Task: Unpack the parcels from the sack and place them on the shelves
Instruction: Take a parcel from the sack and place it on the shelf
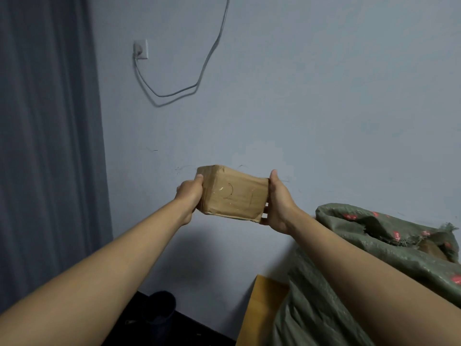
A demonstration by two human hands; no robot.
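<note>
A brown taped cardboard parcel [233, 193] is held up in the air in front of a pale blue-grey wall [311, 96], both bare arms stretched out toward it. The left hand [188, 194] holds the parcel's left end, thumb lying along the upper front edge and the fingers wrapped behind, out of sight. The right hand [278, 203] holds the right end, thumb pointing up beside the top corner and fingertips curled under the bottom edge. So each grip is grasping the parcel, one at either end. The parcel is tilted, its left end a little higher than its right, and its near face carries a few pen marks and glossy tape.

Low on the right stands a green woven sack [374, 248] with red printing, its mouth frayed and open; something brown shows inside the opening, too dim to name. Just left of the sack's lower part leans a flat tan cardboard piece [262, 310].

On the wall up left sits a white socket [141, 49] with a plug in it, and a grey cable [199, 78] loops down and back up. A grey-blue curtain [47, 133] fills the left side. A dark round container [162, 310] stands on the dark floor [189, 330] at the bottom.
</note>
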